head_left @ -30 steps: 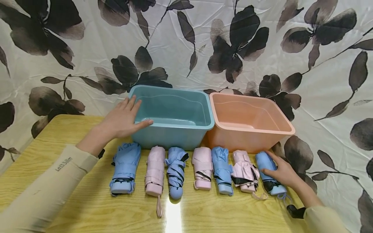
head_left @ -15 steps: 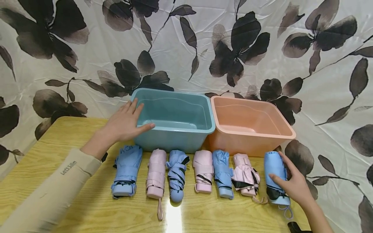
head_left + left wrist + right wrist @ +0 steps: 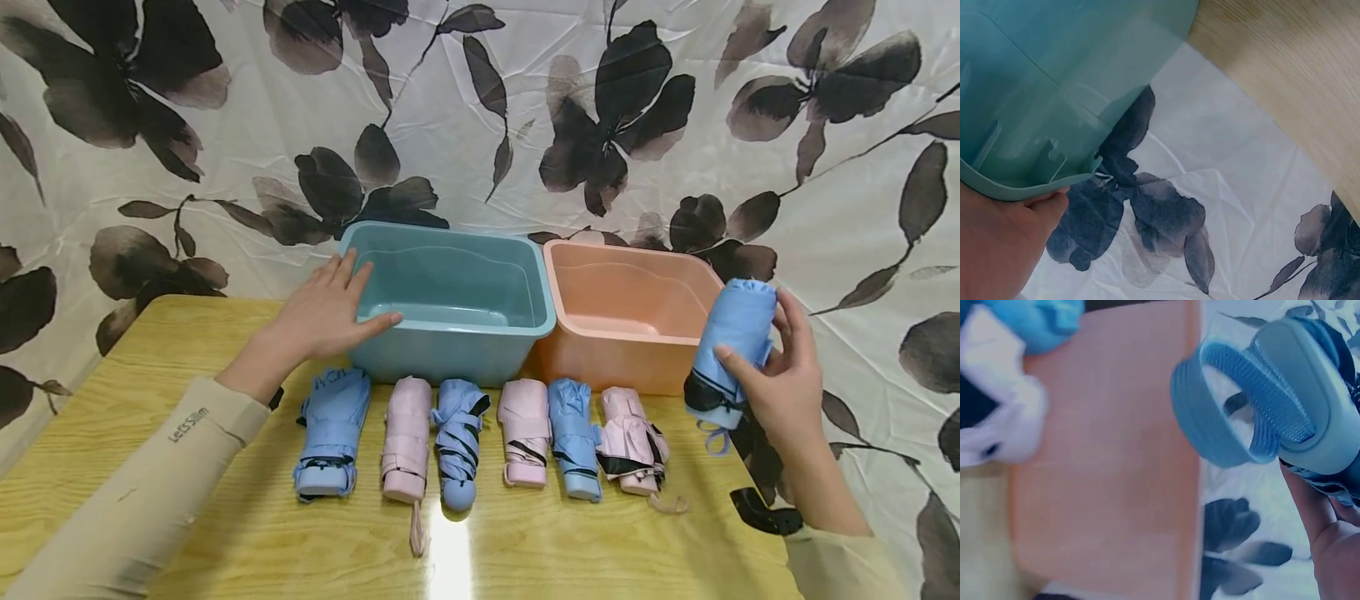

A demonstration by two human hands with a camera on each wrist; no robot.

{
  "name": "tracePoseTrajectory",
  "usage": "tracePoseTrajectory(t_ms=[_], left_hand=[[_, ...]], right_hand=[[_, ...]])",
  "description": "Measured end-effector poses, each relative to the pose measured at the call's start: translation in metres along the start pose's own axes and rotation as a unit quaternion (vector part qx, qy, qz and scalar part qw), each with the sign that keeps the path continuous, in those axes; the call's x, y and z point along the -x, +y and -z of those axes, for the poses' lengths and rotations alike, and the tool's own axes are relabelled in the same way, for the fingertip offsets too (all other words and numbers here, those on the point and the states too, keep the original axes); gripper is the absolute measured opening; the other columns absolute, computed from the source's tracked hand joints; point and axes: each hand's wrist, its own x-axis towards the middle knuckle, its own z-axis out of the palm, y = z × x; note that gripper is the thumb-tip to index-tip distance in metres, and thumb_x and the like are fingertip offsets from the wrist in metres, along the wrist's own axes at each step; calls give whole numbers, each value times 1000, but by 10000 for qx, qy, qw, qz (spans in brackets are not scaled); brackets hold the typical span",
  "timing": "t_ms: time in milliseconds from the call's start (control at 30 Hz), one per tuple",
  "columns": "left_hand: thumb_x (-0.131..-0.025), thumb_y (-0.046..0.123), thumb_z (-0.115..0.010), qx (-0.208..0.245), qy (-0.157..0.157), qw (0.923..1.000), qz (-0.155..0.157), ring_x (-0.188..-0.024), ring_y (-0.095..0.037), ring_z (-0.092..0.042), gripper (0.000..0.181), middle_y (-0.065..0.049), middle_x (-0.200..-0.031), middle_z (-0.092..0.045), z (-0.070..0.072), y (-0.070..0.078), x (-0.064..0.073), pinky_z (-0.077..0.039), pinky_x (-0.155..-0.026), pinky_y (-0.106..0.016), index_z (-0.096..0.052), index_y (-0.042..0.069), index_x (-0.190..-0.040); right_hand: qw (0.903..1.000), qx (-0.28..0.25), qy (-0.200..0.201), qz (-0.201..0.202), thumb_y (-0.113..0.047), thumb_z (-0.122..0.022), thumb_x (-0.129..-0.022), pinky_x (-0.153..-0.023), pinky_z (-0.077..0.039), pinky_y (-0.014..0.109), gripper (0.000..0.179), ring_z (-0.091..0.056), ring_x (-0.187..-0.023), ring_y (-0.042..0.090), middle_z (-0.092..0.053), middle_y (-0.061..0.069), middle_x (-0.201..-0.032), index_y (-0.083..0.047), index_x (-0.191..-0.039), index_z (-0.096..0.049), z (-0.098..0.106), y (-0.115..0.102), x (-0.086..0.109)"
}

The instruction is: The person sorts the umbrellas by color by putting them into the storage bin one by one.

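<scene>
Across the bench [image 3: 525,542], handles turned toward its near edge, are laid from left to right a broad blue folded umbrella [image 3: 327,433], a pink umbrella with a trailing wrist loop [image 3: 407,429], a blue umbrella with a round knob [image 3: 458,442], a pink umbrella with black-edged folds [image 3: 524,421], a slim blue umbrella [image 3: 574,437] and a loosely wrapped pink umbrella [image 3: 622,433]. At the right edge of the bench, a raised blue umbrella [image 3: 735,329] is gripped by the right hand [image 3: 783,387], whose thumb and fingers are curled round its sides; it is held tilted, near the front right corner of a peach bin [image 3: 615,367], and a blue strap [image 3: 1191,412] is hung from its handle. The left hand [image 3: 318,312] is rested, fingers straight and spread, on the left rim of a teal bin [image 3: 442,352]. Both bins are set side by side toward the far edge, backed by a floral cloth [image 3: 465,108].
</scene>
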Motion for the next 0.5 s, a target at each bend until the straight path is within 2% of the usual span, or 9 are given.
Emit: tracePoseTrajectory(t_ms=[100,200,267,333,433,500], left_hand=[[-102,69,-44,6,23,10000,20,-155,-54,-6,102,-34,-169,-3,2,-1,0,-9,-126,-62,-17,-8,-163],[-102,69,-45,14,9,10000,25,-155,-54,-6,102,-35,-168,-4,2,-1,1,-9,-126,-63,-18,-9,-162],[-101,69,-45,17,17,10000,22,-155,-54,-7,102,-35,-168,-4,2,-1,1,-10,-126,-63,-18,-9,-162],[-102,69,-44,4,2,10000,18,-155,-54,-7,103,-35,-168,-4,2,0,1,-9,-126,-63,-18,-9,-162],[-101,71,-43,-26,-22,10000,18,-155,-54,-6,104,-35,-168,-4,3,1,1,-10,-126,-63,-17,-9,-162],[-101,71,-42,-31,-39,10000,19,-155,-54,-6,104,-35,-168,-3,3,1,1,-10,-126,-63,-17,-9,-162]], right_hand=[[9992,-366,-38,126,0,-76,-92,-82,-52,10,94,-52,-125,26,-30,9,-163,-30,-166,-26,-8,-15,-30],[9978,-626,-172,140,-4,-76,-92,-98,-51,20,95,-48,-132,28,-31,11,-163,-31,-166,-24,-17,-24,-58],[9984,-480,-284,60,-10,-76,-94,-110,-46,33,95,-43,-138,29,-29,12,-165,-35,-167,-20,-24,-28,-76],[9989,-209,-411,-52,-16,-74,-96,-116,-41,49,95,-40,-143,32,-27,13,-167,-40,-167,-15,-32,-30,-93],[9972,314,-655,-199,-24,-71,-97,-114,-39,63,96,-36,-146,40,-21,15,-169,-43,-167,-7,-44,-26,-115],[9952,435,-841,-257,-23,-71,-97,-111,-38,69,98,-32,-147,47,-15,16,-171,-42,-167,-5,-54,-22,-127]])
